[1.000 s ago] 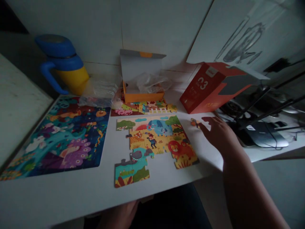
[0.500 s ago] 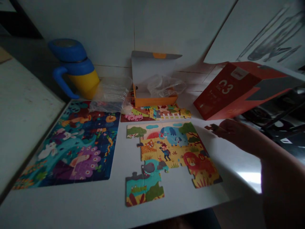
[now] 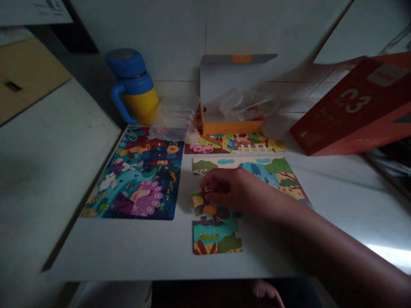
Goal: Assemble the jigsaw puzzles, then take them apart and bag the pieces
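My right hand reaches across a partly built safari jigsaw on the white table. Its fingers are pinched together on a small puzzle piece at the jigsaw's left edge, about halfway down. My forearm covers the jigsaw's right half, so the lion part is hidden. The elephant and trees row shows above my hand, and the crocodile corner below it. A bit of skin that may be my left hand shows under the table's front edge; its fingers do not show.
A finished peacock jigsaw lies to the left. Behind stand a blue and yellow jug, a clear plastic bag, an open orange box and a farm jigsaw strip. A red box leans at right.
My right hand lifted a loose piece from the table by the red box and carried it left across the jigsaw to its left edge. The view swung to the left.
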`<state>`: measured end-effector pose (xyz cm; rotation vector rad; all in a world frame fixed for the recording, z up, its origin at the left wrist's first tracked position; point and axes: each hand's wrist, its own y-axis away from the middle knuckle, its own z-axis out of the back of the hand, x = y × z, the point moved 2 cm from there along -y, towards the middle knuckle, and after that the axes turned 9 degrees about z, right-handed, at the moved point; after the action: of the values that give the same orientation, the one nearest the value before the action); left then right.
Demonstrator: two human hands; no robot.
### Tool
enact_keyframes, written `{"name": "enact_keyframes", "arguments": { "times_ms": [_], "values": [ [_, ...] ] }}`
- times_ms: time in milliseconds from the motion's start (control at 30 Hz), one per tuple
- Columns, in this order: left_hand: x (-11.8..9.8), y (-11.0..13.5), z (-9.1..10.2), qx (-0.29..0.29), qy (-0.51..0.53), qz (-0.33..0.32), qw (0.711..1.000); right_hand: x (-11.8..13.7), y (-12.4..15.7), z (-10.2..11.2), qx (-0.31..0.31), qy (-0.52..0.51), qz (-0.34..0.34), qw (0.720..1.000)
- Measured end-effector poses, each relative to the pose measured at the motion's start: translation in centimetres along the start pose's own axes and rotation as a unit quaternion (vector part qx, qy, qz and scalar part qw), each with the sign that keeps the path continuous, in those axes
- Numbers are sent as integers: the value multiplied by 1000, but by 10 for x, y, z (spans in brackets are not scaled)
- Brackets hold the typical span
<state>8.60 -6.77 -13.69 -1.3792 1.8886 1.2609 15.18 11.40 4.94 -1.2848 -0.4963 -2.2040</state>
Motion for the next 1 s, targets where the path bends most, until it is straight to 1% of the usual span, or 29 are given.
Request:
{"name": "enact_keyframes", "arguments": {
  "times_ms": [167, 233, 333, 500, 567, 667, 733, 767, 833, 900, 933, 1000],
  "values": [
    [26, -25, -1, 11, 58, 21, 998, -18, 7, -13, -18, -8, -5, 1000],
    [37, -36, -2, 39, 98, 25, 994, -22, 9, -15, -24, -7, -7, 1000],
    [50, -49, -4, 75, 103, 25, 992, -23, 9, -17, -28, 4, -3, 1000],
    [64, -55, -4, 64, 99, 36, 992, -20, 9, -18, -30, 31, 7, 999],
    [67, -53, -4, 59, 105, 52, 991, -20, 10, -18, -48, 29, 15, 998],
    [70, -52, -4, 47, 115, 88, 988, -26, 9, -15, -116, -15, 22, 993],
    [69, -52, -4, 38, 124, 93, 987, -31, 8, -13, -159, -43, 14, 986],
    [68, -52, -3, 36, 126, 93, 987, -34, 8, -12, -168, -45, 9, 985],
    [65, -52, -3, 42, 120, 108, 986, -37, 6, -11, -169, -23, 9, 985],
    [62, -52, -2, 40, 99, 114, 988, -37, 3, -11, -154, 13, 30, 987],
    [60, -51, -2, 33, 75, 105, 991, -36, 3, -12, -148, 35, 45, 987],
    [56, -49, -2, 11, -3, 66, 998, -34, 1, -13, -140, 75, 67, 985]
  ]
}}
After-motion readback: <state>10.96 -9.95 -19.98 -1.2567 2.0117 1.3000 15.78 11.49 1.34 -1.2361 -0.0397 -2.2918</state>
